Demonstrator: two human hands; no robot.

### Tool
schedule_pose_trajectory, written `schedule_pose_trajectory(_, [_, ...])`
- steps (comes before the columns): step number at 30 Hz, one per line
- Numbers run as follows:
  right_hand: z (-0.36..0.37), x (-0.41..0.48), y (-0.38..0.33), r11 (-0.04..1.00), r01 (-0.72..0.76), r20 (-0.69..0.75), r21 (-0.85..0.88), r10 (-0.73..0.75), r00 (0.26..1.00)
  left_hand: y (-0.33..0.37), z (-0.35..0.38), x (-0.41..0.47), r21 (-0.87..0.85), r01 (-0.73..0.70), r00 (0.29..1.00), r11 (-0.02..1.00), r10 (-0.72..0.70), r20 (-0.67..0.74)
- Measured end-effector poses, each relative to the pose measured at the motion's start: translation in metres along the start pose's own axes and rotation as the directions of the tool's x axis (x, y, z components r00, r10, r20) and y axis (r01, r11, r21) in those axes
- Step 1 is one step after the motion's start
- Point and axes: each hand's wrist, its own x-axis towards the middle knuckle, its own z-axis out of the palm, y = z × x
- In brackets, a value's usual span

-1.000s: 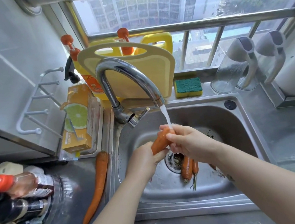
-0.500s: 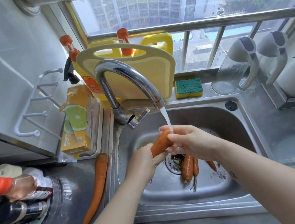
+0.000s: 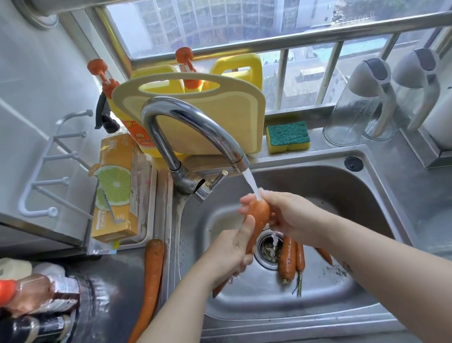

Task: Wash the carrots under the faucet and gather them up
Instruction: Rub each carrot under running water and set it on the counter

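Note:
An orange carrot [image 3: 259, 218] is held under the water running from the chrome faucet [image 3: 185, 125]. My right hand [image 3: 290, 214] grips its thick top end, and my left hand [image 3: 229, 253] wraps its lower part. The carrot's tip pokes out below my left hand. More carrots [image 3: 288, 257] lie on the floor of the steel sink [image 3: 360, 211] beside the drain. One long carrot [image 3: 150, 283] lies on the dark counter to the left of the sink.
A yellow cutting board [image 3: 212, 116] and yellow jugs stand behind the faucet. A green-and-yellow sponge [image 3: 287, 136] lies on the sill, with clear pitchers [image 3: 359, 106] to its right. An orange box [image 3: 119, 190] sits in a tray at left; bottles [image 3: 22, 310] crowd the lower left.
The carrot has tilted more upright under the stream. My left hand has slid lower along it. The view sits slightly lower; everything else stays put.

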Motion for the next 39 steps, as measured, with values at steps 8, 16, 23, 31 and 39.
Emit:
schedule_pose_trajectory(8, [0.012,0.001,0.002,0.973,0.025,0.086,0.231,-0.047,0.995,0.011,-0.002,-0.002,-0.625,0.374,0.904,0.685,-0.118,0.411])
schedule_pose_trajectory(16, [0.01,0.013,-0.002,0.996,0.091,-0.293,0.017,-0.082,0.953,0.02,0.001,0.004,-0.255,-0.061,0.998,0.965,0.064,0.004])
schedule_pose_trajectory(23, [-0.024,0.004,-0.014,0.999,0.043,-0.573,0.029,-0.018,0.819,0.009,0.009,0.02,0.767,-0.151,0.925,0.624,0.362,-0.112])
schedule_pose_trajectory(31, [-0.074,-0.027,-0.028,1.0,0.025,-0.505,-0.014,-0.029,0.863,0.022,0.022,0.022,0.075,-0.215,0.939,0.974,0.228,-0.257])
schedule_pose_trajectory(39, [-0.045,-0.04,-0.026,0.909,0.104,-0.425,-0.403,-0.286,0.859,0.025,0.026,0.021,0.061,-0.003,0.948,0.998,0.022,-0.317])
